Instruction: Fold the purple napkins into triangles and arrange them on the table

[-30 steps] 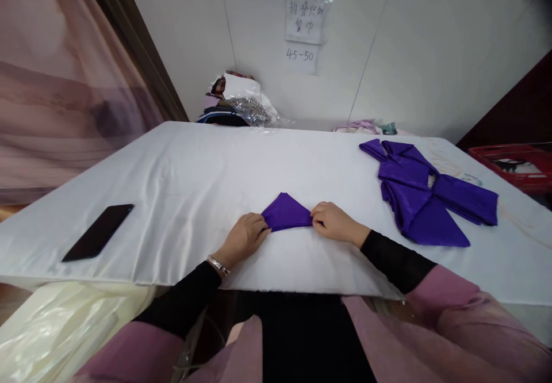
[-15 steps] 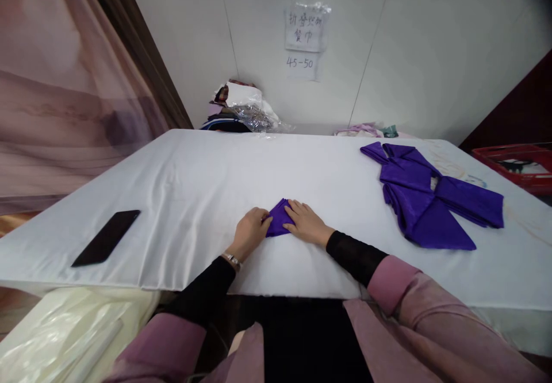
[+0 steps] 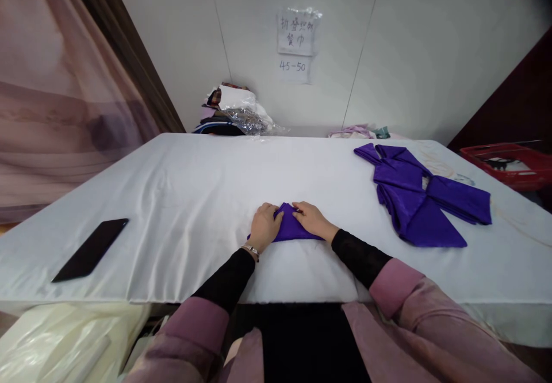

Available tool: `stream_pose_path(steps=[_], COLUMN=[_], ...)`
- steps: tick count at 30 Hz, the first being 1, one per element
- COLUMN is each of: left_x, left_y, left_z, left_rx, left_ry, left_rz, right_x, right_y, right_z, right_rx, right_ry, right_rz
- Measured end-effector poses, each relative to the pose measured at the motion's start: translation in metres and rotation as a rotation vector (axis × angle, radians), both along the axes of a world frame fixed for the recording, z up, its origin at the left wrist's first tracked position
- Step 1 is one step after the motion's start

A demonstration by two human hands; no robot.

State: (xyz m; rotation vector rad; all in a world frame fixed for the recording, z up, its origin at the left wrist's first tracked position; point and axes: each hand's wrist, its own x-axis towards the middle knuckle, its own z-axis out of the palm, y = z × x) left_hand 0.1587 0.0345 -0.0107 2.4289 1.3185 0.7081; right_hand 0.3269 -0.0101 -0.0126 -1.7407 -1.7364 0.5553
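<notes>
A folded purple napkin (image 3: 290, 229) lies on the white tablecloth near the front edge, peak pointing away from me and a wide straight edge toward me. My left hand (image 3: 264, 226) grips its left slanted side, with thumb and fingers closed at the cloth. On the opposite side my right hand (image 3: 313, 221) has thumb and fingers closed on the right slanted side near the peak. The napkin's lower corners show past both hands, and its sides are partly hidden beneath them.
To the right lies a pile of folded purple napkins (image 3: 407, 193). A dark phone (image 3: 91, 249) rests at the left. Beyond the far table edge are a bundle of cloths with clear plastic (image 3: 239, 110) and, farther right, a red basket (image 3: 513, 173).
The purple napkin now shows wider, spreading out under both hands along its near edge. My left hand has moved right and my right hand has shifted slightly right. The view has also shifted.
</notes>
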Motion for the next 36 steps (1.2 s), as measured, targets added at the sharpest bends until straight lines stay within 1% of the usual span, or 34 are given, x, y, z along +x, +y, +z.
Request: stream_pose_path(steps=[2,4,9,11,14,16,18,20,22,24,26,28,29,32,36], left_x=[0.000,0.002,0.015,0.021,0.026,0.025,0.021,0.015,0.011,0.008,0.006,0.004,0.003,0.000,-0.004], left_y=[0.001,0.003,0.014,0.019,0.021,0.019,0.014,0.009,0.005,0.001,-0.001,-0.001,-0.001,0.003,0.007], left_z=[-0.001,0.000,0.008,0.011,0.010,0.007,0.004,0.001,-0.001,0.000,0.001,0.003,0.004,0.005,0.004], left_rx=[-0.016,-0.070,-0.243,-0.261,-0.242,-0.214,-0.178,-0.107,-0.012,0.082,0.146,0.168,0.155,0.100,0.030], left_ry=[-0.027,-0.044,-0.012,0.013,0.024,0.025,0.023,0.043,0.094,0.171,0.248,0.310,0.330,0.279,0.128], left_rz=[-0.021,-0.015,0.065,0.064,0.037,0.013,0.001,0.002,0.005,0.005,0.023,0.053,0.061,0.051,0.002], right_x=[-0.001,-0.002,-0.001,-0.001,0.000,0.000,0.000,-0.001,-0.001,-0.002,-0.003,-0.006,-0.007,-0.009,-0.006], right_y=[0.001,0.001,0.002,0.003,0.004,0.003,0.001,-0.002,-0.005,-0.006,-0.006,-0.003,0.000,0.011,0.025], right_z=[-0.002,-0.004,-0.004,-0.005,-0.006,-0.007,-0.008,-0.009,-0.010,-0.009,-0.006,-0.002,0.000,0.007,0.016], right_rx=[0.012,0.016,0.010,0.018,0.022,0.046,0.129,0.226,0.264,0.242,0.211,0.171,0.142,0.055,-0.152], right_ry=[0.046,0.119,0.237,0.256,0.269,0.220,0.088,-0.079,-0.202,-0.249,-0.243,-0.220,-0.210,-0.125,0.138], right_rz=[-0.001,-0.007,-0.009,-0.001,0.005,0.017,0.059,0.151,0.241,0.285,0.277,0.252,0.232,0.170,0.126])
